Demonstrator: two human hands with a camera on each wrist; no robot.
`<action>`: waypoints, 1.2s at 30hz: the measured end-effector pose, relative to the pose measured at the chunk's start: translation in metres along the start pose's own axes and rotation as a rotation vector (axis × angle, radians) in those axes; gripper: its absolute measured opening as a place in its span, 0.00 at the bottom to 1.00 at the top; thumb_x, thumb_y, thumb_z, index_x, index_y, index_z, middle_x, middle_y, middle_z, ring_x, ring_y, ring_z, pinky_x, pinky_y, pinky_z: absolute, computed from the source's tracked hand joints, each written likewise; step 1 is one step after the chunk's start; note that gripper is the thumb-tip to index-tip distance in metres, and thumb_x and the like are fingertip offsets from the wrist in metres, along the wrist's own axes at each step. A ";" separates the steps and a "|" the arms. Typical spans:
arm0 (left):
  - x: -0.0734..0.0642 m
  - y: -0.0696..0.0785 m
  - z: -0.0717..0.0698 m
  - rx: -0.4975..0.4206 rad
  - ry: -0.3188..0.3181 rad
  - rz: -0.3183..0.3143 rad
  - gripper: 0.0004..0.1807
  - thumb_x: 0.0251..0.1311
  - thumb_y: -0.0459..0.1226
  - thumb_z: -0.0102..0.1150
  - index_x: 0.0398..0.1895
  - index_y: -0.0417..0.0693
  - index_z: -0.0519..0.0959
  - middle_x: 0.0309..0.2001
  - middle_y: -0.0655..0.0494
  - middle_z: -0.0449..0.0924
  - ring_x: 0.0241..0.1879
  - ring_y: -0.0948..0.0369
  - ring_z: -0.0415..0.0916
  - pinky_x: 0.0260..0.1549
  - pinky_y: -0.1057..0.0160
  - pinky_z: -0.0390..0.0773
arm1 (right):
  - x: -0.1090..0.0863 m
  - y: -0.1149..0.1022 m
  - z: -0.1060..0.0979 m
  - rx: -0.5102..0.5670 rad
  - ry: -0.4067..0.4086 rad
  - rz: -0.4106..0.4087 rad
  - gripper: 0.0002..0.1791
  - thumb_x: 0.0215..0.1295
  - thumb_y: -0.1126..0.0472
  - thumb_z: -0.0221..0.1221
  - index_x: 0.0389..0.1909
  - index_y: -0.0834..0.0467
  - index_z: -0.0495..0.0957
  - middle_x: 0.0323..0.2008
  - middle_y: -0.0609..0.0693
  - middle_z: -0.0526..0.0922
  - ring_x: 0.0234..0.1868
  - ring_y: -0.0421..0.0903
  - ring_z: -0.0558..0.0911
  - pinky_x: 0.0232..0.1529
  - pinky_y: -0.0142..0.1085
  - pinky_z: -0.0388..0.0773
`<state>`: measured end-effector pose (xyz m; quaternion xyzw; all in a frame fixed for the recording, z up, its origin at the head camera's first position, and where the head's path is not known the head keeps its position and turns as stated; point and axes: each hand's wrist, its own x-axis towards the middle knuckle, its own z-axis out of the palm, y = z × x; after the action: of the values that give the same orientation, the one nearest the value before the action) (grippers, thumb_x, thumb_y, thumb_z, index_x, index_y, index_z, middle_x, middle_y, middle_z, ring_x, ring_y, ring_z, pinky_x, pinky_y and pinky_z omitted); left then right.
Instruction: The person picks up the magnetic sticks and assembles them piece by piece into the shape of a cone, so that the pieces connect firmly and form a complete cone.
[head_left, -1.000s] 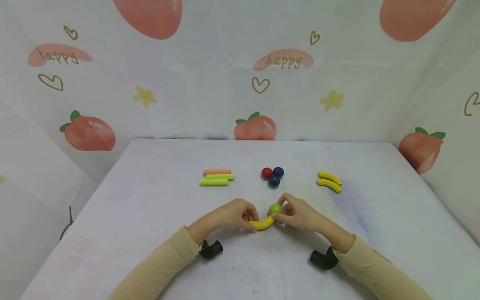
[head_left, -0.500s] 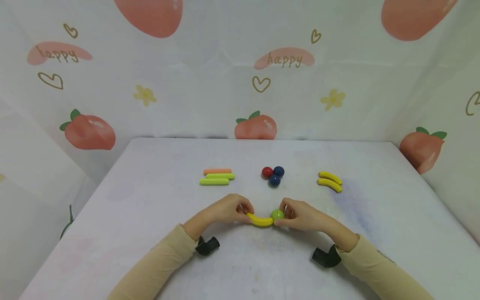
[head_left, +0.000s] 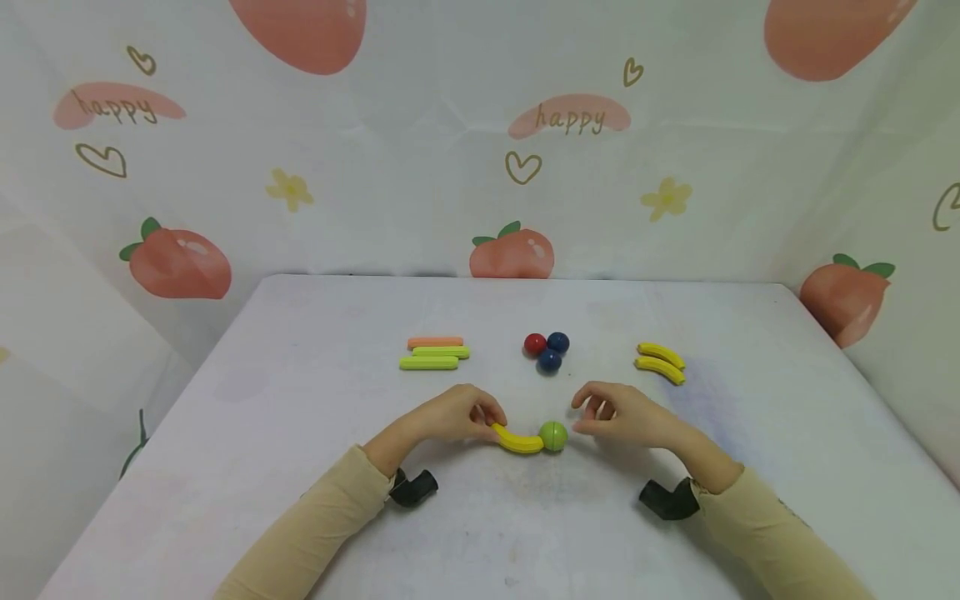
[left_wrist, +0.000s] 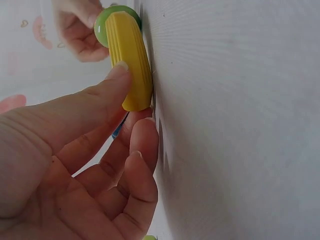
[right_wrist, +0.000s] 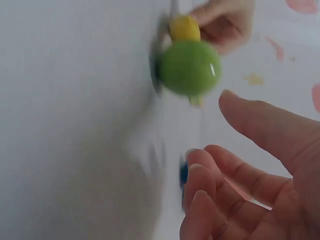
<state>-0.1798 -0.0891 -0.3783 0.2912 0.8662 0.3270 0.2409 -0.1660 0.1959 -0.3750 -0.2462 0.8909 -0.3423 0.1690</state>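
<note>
My left hand point(head_left: 455, 414) pinches the left end of a yellow toy banana point(head_left: 520, 442) between thumb and fingers. In the left wrist view the thumb presses on the ridged side of the banana point(left_wrist: 131, 65), close to the white table surface. A green ball point(head_left: 553, 436) with a line across it touches the banana's right end. To the right of the ball, my right hand point(head_left: 630, 417) holds nothing. Its thumb and loosely bent fingers stand apart from the ball point(right_wrist: 189, 68) in the right wrist view.
Farther back on the white table point(head_left: 315, 375) lie an orange stick point(head_left: 435, 342) and two yellow-green sticks point(head_left: 429, 363). A red ball point(head_left: 535, 344) and two blue balls point(head_left: 550, 361) sit together in the middle. Two more toy bananas point(head_left: 660, 370) lie at the right.
The banana and green ball have shifted slightly, the ball moving nearer to me. My right hand has let go of the ball and moved right. The left hand keeps its grip on the banana.
</note>
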 end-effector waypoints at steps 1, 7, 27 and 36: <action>0.000 0.000 0.000 -0.002 0.000 0.003 0.09 0.53 0.35 0.65 0.38 0.44 0.82 0.30 0.56 0.78 0.27 0.68 0.67 0.28 0.75 0.68 | 0.000 0.004 -0.004 -0.015 0.032 0.002 0.16 0.58 0.54 0.62 0.42 0.59 0.75 0.29 0.47 0.77 0.26 0.37 0.73 0.28 0.28 0.71; 0.000 0.001 0.000 -0.004 -0.002 0.013 0.09 0.54 0.35 0.64 0.38 0.44 0.82 0.29 0.56 0.77 0.25 0.69 0.66 0.25 0.76 0.67 | -0.007 0.027 -0.030 -0.076 0.237 0.060 0.13 0.58 0.60 0.62 0.40 0.63 0.76 0.29 0.51 0.78 0.27 0.39 0.75 0.30 0.28 0.72; -0.001 0.001 0.001 -0.014 -0.013 -0.007 0.08 0.54 0.35 0.64 0.38 0.44 0.81 0.28 0.57 0.76 0.24 0.68 0.66 0.23 0.75 0.67 | -0.012 0.061 -0.057 -0.208 0.445 0.208 0.14 0.58 0.67 0.59 0.42 0.72 0.76 0.43 0.70 0.78 0.42 0.62 0.77 0.43 0.51 0.76; -0.001 0.000 0.001 -0.013 -0.009 -0.005 0.08 0.54 0.34 0.64 0.38 0.44 0.81 0.28 0.57 0.75 0.23 0.68 0.65 0.22 0.75 0.67 | -0.009 0.060 -0.053 -0.248 0.402 0.243 0.13 0.56 0.69 0.60 0.41 0.73 0.76 0.42 0.71 0.78 0.46 0.66 0.75 0.49 0.57 0.70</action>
<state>-0.1784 -0.0890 -0.3788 0.2889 0.8637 0.3307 0.2474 -0.2022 0.2675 -0.3780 -0.0834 0.9647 -0.2497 -0.0031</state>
